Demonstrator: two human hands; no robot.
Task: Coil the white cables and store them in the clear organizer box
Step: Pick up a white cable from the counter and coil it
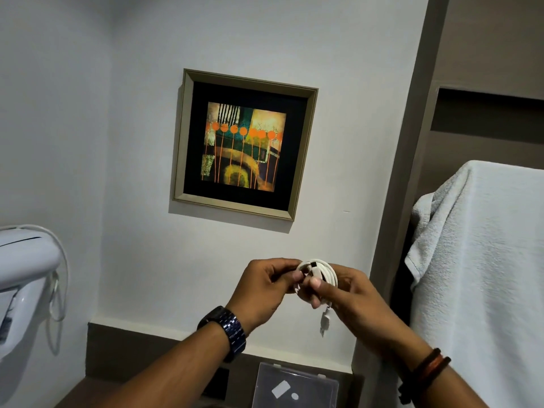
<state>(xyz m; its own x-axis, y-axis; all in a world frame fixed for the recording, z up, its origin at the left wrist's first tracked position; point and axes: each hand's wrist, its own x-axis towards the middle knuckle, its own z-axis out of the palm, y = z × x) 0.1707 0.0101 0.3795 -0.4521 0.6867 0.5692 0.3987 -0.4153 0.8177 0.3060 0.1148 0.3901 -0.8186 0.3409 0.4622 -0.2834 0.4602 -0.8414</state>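
Observation:
A white cable [325, 270], wound into a small coil, is held up in front of the wall between both hands. My left hand [265, 290], with a dark watch on its wrist, pinches the coil's left side. My right hand [347, 293], with brown bands on the wrist, grips the coil from the right, thumb across its front. One plug end [324, 320] dangles below the coil. The clear organizer box [295, 387] stands open low in the view, its raised lid facing me; its inside is hidden.
A framed abstract picture [245, 144] hangs on the white wall. A white wall-mounted hair dryer [26, 278] with its cord sits at the left. A white towel [482, 275] hangs at the right. A brown counter [97, 390] runs along the bottom.

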